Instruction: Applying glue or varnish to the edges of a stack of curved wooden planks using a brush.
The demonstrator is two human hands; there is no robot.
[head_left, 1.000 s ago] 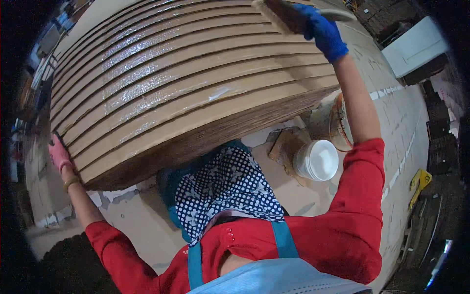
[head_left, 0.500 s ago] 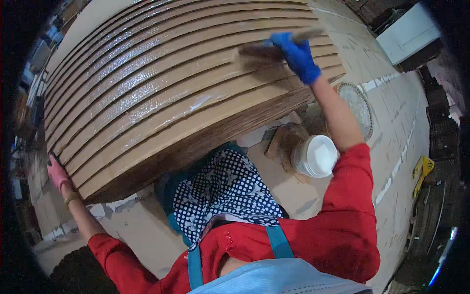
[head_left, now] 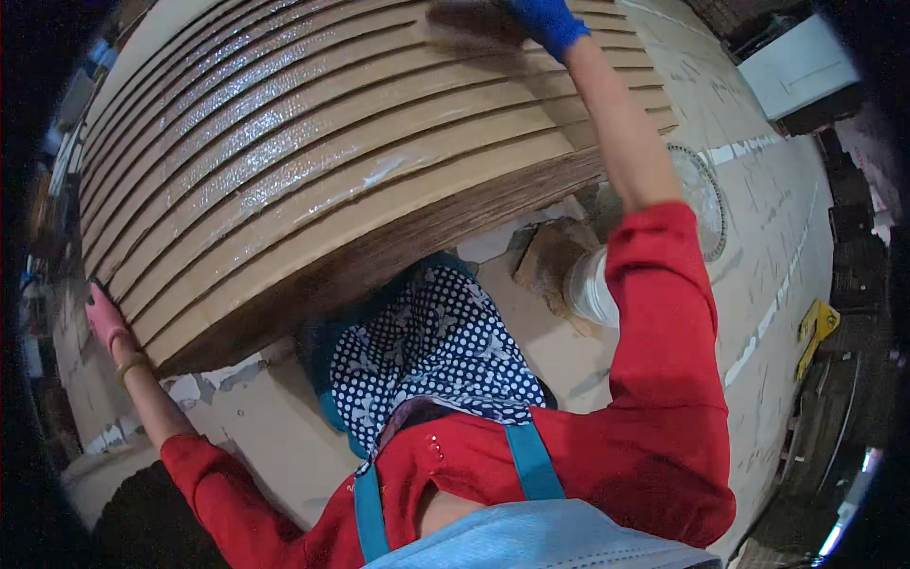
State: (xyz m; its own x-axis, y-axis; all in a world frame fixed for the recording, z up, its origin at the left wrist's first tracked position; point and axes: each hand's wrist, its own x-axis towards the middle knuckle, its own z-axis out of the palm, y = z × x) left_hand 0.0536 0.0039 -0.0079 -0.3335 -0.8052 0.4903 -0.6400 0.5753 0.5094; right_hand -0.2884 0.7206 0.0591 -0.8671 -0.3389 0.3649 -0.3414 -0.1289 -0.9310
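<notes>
**Brush at twelve o'clock on the glossy cardboard stack**

A white bucket (head_left: pixel 590 287) stands at three o'clock, mostly behind the red sleeve; its contents cannot be seen. The stack of brown cardboard sheets (head_left: pixel 313 180), fanned in steps with wet-shining strips, fills the upper left. The blue-gloved right hand (head_left: pixel 547 19) is closed round a blurred brush (head_left: pixel 469 21) at twelve o'clock. The pink-gloved left hand (head_left: pixel 102 318) lies flat against the stack's edge at nine o'clock. A yellow object (head_left: pixel 817 327) lies at three o'clock.
</notes>
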